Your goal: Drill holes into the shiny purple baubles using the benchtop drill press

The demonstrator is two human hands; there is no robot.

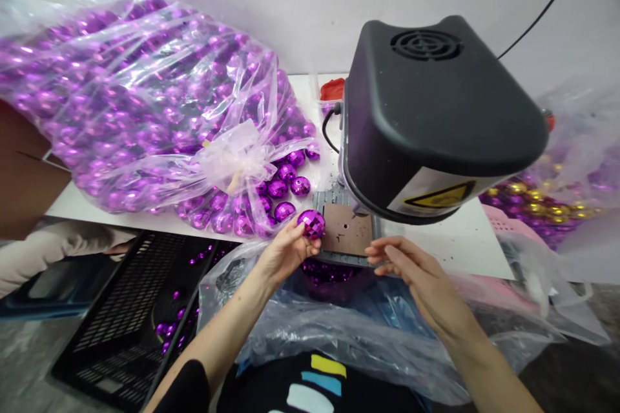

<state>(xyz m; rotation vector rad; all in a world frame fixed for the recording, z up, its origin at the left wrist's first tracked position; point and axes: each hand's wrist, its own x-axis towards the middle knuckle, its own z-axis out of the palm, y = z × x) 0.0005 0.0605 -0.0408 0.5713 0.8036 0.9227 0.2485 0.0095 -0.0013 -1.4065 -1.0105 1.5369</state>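
A shiny purple faceted ball (311, 224) is held in the fingertips of my left hand (287, 250), at the left edge of a brown square plate (352, 232) with a small hole in it. The plate lies on a grooved metal base under the black housing of a bench machine (436, 110). My right hand (411, 264) hovers at the plate's front right corner, fingers loosely apart and nothing in them. Several loose purple balls (285, 172) lie on the white table just left of the plate, by the mouth of a clear bag.
A large clear bag of purple balls (159, 103) covers the table's left side. Below it stands a black crate (111, 316) with purple pieces. Purple and gold balls (537, 200) sit at the right. A small tub with red contents (332, 90) is behind; plastic sheeting (349, 335) covers my lap.
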